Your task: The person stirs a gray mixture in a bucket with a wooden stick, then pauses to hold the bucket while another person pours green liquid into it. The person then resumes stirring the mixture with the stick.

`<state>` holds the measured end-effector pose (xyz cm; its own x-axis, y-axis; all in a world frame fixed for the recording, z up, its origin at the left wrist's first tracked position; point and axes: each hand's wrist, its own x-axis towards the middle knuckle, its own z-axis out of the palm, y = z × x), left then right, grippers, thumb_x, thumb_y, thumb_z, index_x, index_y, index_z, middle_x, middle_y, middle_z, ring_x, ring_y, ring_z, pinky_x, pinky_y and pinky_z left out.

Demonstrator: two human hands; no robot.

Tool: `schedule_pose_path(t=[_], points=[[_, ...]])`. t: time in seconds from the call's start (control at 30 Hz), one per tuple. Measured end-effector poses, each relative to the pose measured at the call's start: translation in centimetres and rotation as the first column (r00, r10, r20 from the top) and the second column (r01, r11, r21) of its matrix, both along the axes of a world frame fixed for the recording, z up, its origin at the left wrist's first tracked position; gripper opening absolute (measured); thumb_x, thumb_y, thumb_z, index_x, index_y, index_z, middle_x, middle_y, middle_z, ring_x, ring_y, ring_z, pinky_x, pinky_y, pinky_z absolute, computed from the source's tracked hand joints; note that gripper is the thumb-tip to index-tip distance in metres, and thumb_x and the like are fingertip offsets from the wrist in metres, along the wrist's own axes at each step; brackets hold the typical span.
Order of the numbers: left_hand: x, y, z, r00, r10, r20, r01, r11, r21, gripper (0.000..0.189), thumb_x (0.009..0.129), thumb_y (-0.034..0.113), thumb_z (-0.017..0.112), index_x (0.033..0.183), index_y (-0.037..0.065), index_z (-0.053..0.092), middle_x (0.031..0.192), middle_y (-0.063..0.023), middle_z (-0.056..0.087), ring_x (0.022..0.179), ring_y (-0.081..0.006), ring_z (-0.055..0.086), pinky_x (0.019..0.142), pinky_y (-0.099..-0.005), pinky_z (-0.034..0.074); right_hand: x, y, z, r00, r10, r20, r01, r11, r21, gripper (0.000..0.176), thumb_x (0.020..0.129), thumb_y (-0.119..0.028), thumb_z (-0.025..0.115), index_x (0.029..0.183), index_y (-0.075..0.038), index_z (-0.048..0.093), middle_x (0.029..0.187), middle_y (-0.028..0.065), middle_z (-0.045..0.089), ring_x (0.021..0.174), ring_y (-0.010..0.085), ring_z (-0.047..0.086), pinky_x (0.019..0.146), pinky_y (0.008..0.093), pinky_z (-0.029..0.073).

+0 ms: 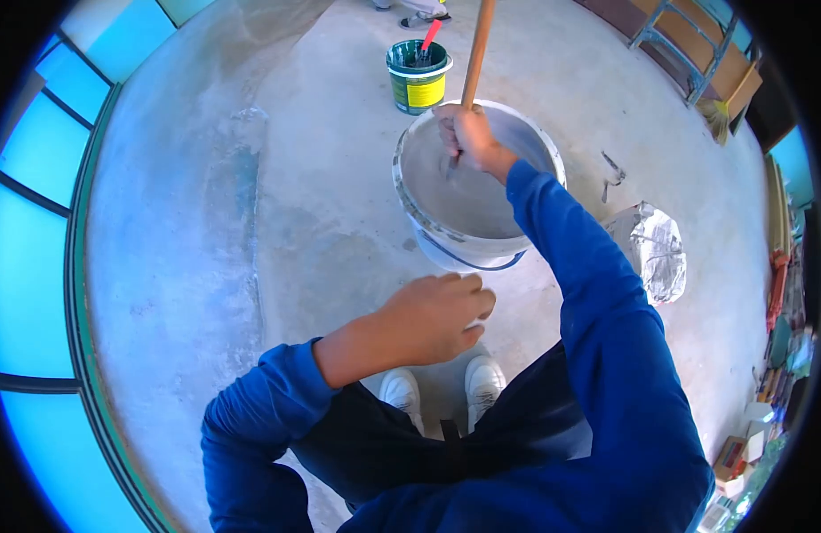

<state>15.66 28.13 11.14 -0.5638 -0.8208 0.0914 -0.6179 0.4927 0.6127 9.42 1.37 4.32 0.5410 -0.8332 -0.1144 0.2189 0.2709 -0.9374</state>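
My right hand [468,138] is closed around a long wooden handle [480,49]. The handle's lower end dips into grey, smooth mix [482,209] inside a large white bucket [400,191], so whatever is at its tip is hidden. My left hand [433,320] hovers in front of the bucket, above my shoes, with its fingers loosely curled and a gap between thumb and fingers. Nothing shows in it, and it touches nothing.
Behind the large bucket stands a green bucket [418,93] with a red-handled tool. To the right are a crumpled silvery bag [657,253] and a small trowel-like tool [613,173]. A metal ladder [695,49], a broom [720,120] and another person's foot [426,19] appear farther off.
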Motion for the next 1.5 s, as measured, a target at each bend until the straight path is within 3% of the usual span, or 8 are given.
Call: schedule_pose_path(t=[0.13, 0.2, 0.4, 0.6, 0.83, 1.0, 1.27, 1.5], points=[[-1.4, 1.3, -1.8, 0.995, -0.095, 0.033, 0.092, 0.992, 0.081, 0.017, 0.079, 0.018, 0.064, 0.09, 0.007, 0.057, 0.089, -0.0096, 0.056, 0.089, -0.0296, 0.058, 0.076, -0.0409, 0.047, -2.4, -2.3, 1.8, 0.839, -0.341, -0.425, 0.203, 0.919, -0.337, 0.029, 0.081, -0.019, 0.062, 0.057, -0.008, 0.049, 0.05, 0.0016, 0.046, 0.039, 0.0116, 0.04, 0.037, 0.0299, 0.031], [-1.6, 1.9, -1.4, 0.99, -0.138, -0.015, 0.139, 0.977, 0.164, 0.016, 0.08, 0.018, 0.063, 0.09, 0.007, 0.057, 0.089, -0.0097, 0.056, 0.089, -0.0298, 0.059, 0.076, -0.0411, 0.047, -3.0, -3.9, 3.5, 0.832, -0.483, -0.273, 0.282, 0.792, -0.541, 0.029, 0.083, -0.02, 0.06, 0.06, -0.006, 0.052, 0.049, 0.0011, 0.045, 0.039, 0.0125, 0.04, 0.037, 0.0298, 0.032], [-1.3, 0.9, -3.1, 0.972, -0.164, 0.166, 0.12, 0.961, 0.248, 0.021, 0.082, 0.021, 0.061, 0.095, 0.005, 0.057, 0.092, -0.0129, 0.059, 0.09, -0.0315, 0.06, 0.077, -0.0424, 0.048, 0.2, -2.8, 3.5, 0.854, -0.449, 0.264, 0.508, 0.831, -0.227, 0.025, 0.085, -0.017, 0.056, 0.063, -0.007, 0.053, 0.047, -0.0014, 0.037, 0.039, 0.0115, 0.035, 0.038, 0.0293, 0.027], [-1.4, 0.3, -2.8, 0.963, -0.179, 0.2, 0.138, 0.969, 0.203, 0.029, 0.083, 0.023, 0.061, 0.103, 0.002, 0.057, 0.098, -0.0147, 0.059, 0.095, -0.0325, 0.059, 0.081, -0.0426, 0.047, -2.3, 1.8, 1.6, 0.981, 0.062, -0.186, -0.071, 0.997, -0.042, 0.03, 0.085, -0.018, 0.054, 0.059, -0.011, 0.043, 0.047, -0.0016, 0.034, 0.036, 0.0122, 0.033, 0.036, 0.0285, 0.028], [-2.0, 0.9, -2.4, 0.951, -0.229, 0.209, 0.168, 0.947, 0.274, 0.031, 0.083, 0.024, 0.06, 0.105, 0.003, 0.056, 0.099, -0.0143, 0.06, 0.095, -0.0315, 0.06, 0.082, -0.0423, 0.047, -4.4, -5.7, 7.1, 0.86, -0.502, -0.096, 0.397, 0.774, -0.493, 0.033, 0.083, -0.016, 0.06, 0.056, -0.012, 0.042, 0.047, -0.0014, 0.037, 0.034, 0.0104, 0.033, 0.034, 0.03, 0.028], [-2.3, 1.0, -2.9, 0.958, -0.203, 0.205, 0.172, 0.972, 0.161, 0.03, 0.082, 0.024, 0.062, 0.102, 0.003, 0.058, 0.096, -0.0131, 0.061, 0.091, -0.0305, 0.061, 0.078, -0.0418, 0.049, 3.7, -5.1, 4.0, 0.855, -0.504, 0.123, 0.496, 0.726, -0.476, 0.026, 0.082, -0.019, 0.059, 0.06, -0.007, 0.051, 0.046, 0.0013, 0.041, 0.037, 0.0133, 0.038, 0.037, 0.0299, 0.031], [-3.0, 1.6, -2.2, 0.957, -0.272, 0.104, 0.257, 0.957, 0.138, 0.022, 0.079, 0.02, 0.063, 0.094, 0.003, 0.06, 0.09, -0.0122, 0.06, 0.085, -0.0286, 0.061, 0.072, -0.0407, 0.048, -8.4, 4.6, 4.2, 0.998, -0.042, -0.044, 0.039, 0.997, -0.069, 0.039, 0.086, -0.023, 0.052, 0.055, -0.016, 0.031, 0.044, -0.0029, 0.026, 0.035, 0.0115, 0.024, 0.036, 0.0285, 0.024], [-2.4, 2.0, -2.8, 0.974, -0.211, 0.081, 0.205, 0.975, 0.081, 0.021, 0.078, 0.019, 0.064, 0.091, 0.003, 0.06, 0.088, -0.0115, 0.06, 0.083, -0.0281, 0.061, 0.071, -0.0404, 0.048, -4.4, -7.0, 3.5, 0.808, -0.589, -0.035, 0.49, 0.703, -0.515, 0.031, 0.082, -0.018, 0.062, 0.057, -0.013, 0.045, 0.046, -0.0032, 0.038, 0.036, 0.0095, 0.035, 0.034, 0.0281, 0.027]])
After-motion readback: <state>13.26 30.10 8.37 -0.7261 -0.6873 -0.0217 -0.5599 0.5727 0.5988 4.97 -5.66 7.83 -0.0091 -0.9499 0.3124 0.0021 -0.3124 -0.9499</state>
